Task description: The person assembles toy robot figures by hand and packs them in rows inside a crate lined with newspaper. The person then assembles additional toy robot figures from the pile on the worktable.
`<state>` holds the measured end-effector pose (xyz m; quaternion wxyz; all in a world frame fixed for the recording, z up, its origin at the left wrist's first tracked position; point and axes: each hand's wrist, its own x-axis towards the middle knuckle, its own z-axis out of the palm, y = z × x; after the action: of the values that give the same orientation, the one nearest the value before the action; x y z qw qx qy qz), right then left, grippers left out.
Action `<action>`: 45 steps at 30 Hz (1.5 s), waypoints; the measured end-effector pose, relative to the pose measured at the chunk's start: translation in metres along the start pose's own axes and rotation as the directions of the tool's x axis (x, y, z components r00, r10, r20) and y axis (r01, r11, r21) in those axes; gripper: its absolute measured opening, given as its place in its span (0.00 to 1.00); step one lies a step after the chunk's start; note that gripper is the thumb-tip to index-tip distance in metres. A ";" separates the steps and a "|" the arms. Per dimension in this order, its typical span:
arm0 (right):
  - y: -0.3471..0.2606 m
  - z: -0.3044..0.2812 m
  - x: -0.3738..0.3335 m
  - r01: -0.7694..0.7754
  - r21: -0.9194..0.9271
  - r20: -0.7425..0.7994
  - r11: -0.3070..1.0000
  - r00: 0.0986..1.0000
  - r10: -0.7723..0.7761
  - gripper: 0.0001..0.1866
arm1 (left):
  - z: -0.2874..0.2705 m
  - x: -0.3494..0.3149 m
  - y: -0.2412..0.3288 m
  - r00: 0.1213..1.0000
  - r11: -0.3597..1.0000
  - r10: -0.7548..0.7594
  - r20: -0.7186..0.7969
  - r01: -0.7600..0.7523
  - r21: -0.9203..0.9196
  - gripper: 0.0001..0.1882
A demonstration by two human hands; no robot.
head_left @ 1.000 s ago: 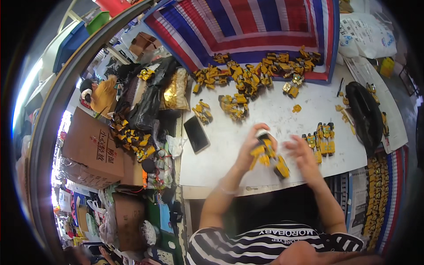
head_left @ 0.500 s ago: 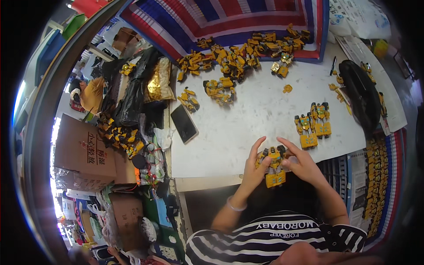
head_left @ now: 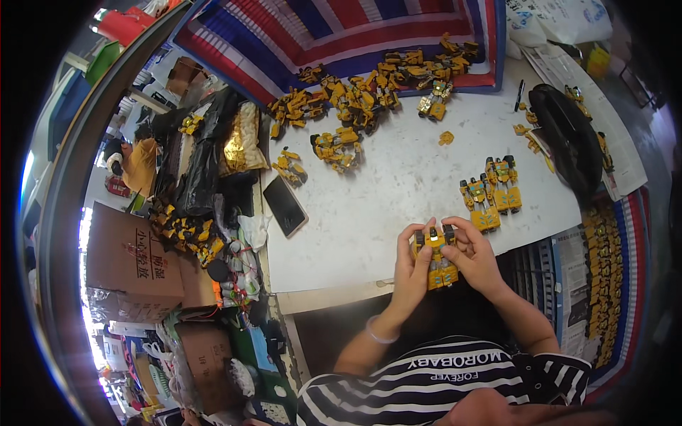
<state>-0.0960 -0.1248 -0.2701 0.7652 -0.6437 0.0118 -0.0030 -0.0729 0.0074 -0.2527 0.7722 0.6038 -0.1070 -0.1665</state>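
A yellow-and-black toy figure (head_left: 440, 261) is held by fingers (head_left: 422, 264) at nine and three o'clock, its blocky yellow end toward six.

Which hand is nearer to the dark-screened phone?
Left. The left hand holds the yellow toy figure from the left, to the phone's right and closer to the body; the right hand holds that figure from the right, farther away.

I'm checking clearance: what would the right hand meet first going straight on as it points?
The right hand would first press the toy it holds; the left hand seems next, though depth is unclear.
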 end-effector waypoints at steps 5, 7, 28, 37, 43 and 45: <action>-0.016 -0.001 0.004 0.068 0.092 -0.041 0.994 0.997 -0.064 0.21 | 0.007 -0.003 -0.012 0.998 0.984 0.065 0.001 -0.064 -0.166 0.28; -0.016 -0.002 0.009 0.069 0.085 -0.055 0.994 0.996 -0.064 0.22 | 0.011 -0.006 -0.007 0.995 0.992 -0.006 0.095 0.018 -0.124 0.37; -0.051 -0.116 0.008 0.205 -0.181 -0.568 0.962 0.777 -0.272 0.20 | -0.035 0.018 -0.015 0.994 0.982 0.042 0.105 -0.061 0.180 0.41; -0.015 -0.163 0.030 -0.187 -0.900 -0.399 0.393 0.714 -0.575 0.17 | -0.139 0.136 0.041 0.866 -0.133 0.473 0.159 -0.108 0.985 0.35; -0.059 -0.065 0.026 0.115 -0.896 -0.200 0.430 0.758 -0.620 0.11 | -0.181 0.183 0.033 0.868 -0.194 0.414 0.275 -0.211 0.958 0.18; -0.065 -0.049 0.028 0.248 -0.873 -0.087 0.421 0.769 -0.633 0.08 | -0.175 0.170 0.040 0.800 -0.081 0.540 0.263 -0.262 0.962 0.15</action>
<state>-0.0681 -0.1845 -0.2148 0.3220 -0.8849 -0.0041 -0.3365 0.1528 0.1076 -0.2634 0.1727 0.9084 -0.2841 0.2536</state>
